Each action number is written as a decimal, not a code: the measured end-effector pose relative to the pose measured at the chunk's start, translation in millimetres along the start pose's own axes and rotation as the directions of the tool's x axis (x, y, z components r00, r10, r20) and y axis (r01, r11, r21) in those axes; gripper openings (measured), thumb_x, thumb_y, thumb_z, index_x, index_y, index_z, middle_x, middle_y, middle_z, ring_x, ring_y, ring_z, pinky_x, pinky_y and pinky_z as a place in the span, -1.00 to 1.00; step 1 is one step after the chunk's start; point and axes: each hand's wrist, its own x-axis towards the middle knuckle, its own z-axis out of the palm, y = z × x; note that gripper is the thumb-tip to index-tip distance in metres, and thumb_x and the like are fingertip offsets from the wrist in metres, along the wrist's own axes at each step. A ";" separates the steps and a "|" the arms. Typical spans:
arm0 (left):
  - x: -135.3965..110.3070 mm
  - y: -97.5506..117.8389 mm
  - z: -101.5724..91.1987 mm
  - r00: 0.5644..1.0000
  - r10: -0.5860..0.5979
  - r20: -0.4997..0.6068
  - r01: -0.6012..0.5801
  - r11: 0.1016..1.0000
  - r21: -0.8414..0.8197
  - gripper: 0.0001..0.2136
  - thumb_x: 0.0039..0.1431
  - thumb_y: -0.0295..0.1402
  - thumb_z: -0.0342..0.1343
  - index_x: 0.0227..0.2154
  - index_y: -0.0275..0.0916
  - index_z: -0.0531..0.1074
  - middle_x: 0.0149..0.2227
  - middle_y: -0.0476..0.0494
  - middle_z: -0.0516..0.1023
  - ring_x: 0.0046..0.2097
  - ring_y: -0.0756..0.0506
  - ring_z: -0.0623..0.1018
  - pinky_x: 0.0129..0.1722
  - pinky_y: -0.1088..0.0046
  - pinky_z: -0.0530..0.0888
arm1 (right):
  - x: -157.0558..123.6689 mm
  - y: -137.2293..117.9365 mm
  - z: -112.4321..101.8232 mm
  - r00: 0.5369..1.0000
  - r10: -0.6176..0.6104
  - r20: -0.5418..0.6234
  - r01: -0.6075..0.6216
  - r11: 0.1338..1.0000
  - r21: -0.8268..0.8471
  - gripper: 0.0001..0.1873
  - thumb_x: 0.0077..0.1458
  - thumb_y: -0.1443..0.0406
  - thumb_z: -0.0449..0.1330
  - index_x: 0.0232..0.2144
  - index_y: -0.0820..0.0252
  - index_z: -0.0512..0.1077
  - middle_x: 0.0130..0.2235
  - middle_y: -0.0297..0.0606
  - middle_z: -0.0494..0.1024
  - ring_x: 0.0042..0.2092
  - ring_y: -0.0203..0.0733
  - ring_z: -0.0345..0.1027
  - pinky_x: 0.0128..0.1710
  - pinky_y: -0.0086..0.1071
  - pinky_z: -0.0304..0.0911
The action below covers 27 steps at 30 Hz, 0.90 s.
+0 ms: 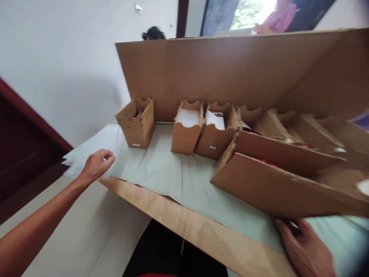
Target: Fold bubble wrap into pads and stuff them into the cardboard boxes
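My left hand (99,163) hangs over the table's left end with its fingers curled in, and nothing shows between them. Clear plastic bags (86,148) lie flat beneath and behind it; whether it touches them I cannot tell. At the lower right, my right hand (308,246) rests by the table edge, thumb and forefinger apart. Its fingertips meet the bottom edge of a long open cardboard box (276,188), which has something red inside. No object is visible in that hand, though its outer fingers are partly hidden.
Two cardboard bins (186,138) with white contents stand mid-table, and another bin (137,130) sits to the left. More cardboard bins (273,125) run right. A tall cardboard panel (201,73) rises behind. Beyond it are a person's hair (154,33) and a pink-clothed person (281,19).
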 end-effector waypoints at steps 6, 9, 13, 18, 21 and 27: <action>-59.6 66.7 33.2 0.902 0.417 0.114 -0.364 0.874 -0.322 -0.72 0.12 -0.09 0.05 -0.51 -0.14 0.49 -0.08 -0.20 0.70 -0.28 -0.15 0.63 -0.45 0.42 0.51 | -13.3 -9.9 -7.6 1.000 -0.004 0.013 0.002 0.995 0.098 -0.62 -0.02 -0.01 0.11 -0.26 0.10 0.43 -0.21 -0.10 0.62 -0.18 0.09 0.50 -0.14 -0.07 0.40; -86.6 107.3 40.7 0.825 0.564 0.045 -0.507 0.772 -0.383 -0.76 0.24 -0.18 0.04 -0.44 -0.15 0.49 -0.01 -0.23 0.67 -0.24 -0.14 0.65 -0.55 0.48 0.48 | -18.3 -11.7 -8.4 0.999 -0.001 -0.036 0.007 0.986 0.168 -0.58 0.02 0.03 0.11 -0.18 0.16 0.48 -0.05 -0.03 0.62 -0.13 0.04 0.51 -0.06 -0.09 0.41; -125.4 151.6 62.3 0.574 0.817 -0.062 -0.787 0.528 -0.319 -0.82 0.32 -0.41 0.02 -0.36 -0.20 0.49 0.02 -0.30 0.65 0.00 -0.20 0.65 -0.11 0.29 0.62 | -38.1 -15.6 -14.3 0.991 0.038 -0.130 -0.009 0.976 0.218 -0.59 0.13 0.07 0.11 -0.11 0.20 0.51 -0.02 0.00 0.62 -0.05 0.06 0.51 0.00 -0.04 0.40; -169.1 170.3 84.6 0.223 0.963 0.151 -0.911 0.261 -0.319 -0.87 0.24 -0.48 0.10 -0.26 -0.21 0.54 0.12 -0.31 0.59 -0.03 -0.25 0.61 -0.02 0.11 0.55 | -74.8 -23.6 -27.0 0.963 -0.047 -0.267 0.086 0.987 0.138 -0.73 0.24 0.15 0.09 -0.20 0.15 0.51 -0.10 -0.07 0.63 0.05 0.06 0.50 0.16 0.00 0.31; -180.4 168.7 82.1 0.211 0.963 0.170 -0.897 0.260 -0.359 -0.81 0.24 -0.37 0.16 -0.09 -0.20 0.54 0.15 -0.32 0.56 0.04 -0.29 0.56 0.05 0.04 0.50 | -86.4 -31.7 -29.4 0.985 -0.050 -0.165 0.081 0.980 0.184 -0.74 0.25 0.15 0.10 -0.17 0.13 0.51 -0.14 -0.13 0.63 -0.03 0.01 0.51 0.09 -0.07 0.36; -175.7 153.8 73.2 0.504 0.864 0.022 -0.839 0.495 -0.227 -0.82 0.35 -0.32 0.08 -0.08 -0.20 0.49 -0.06 -0.27 0.61 -0.05 -0.25 0.57 -0.02 0.15 0.49 | -74.3 -69.8 -1.3 0.934 -0.264 0.240 0.212 0.952 0.222 -0.72 0.26 0.16 0.14 -0.08 0.12 0.54 -0.11 -0.13 0.65 -0.16 -0.02 0.51 -0.10 -0.15 0.40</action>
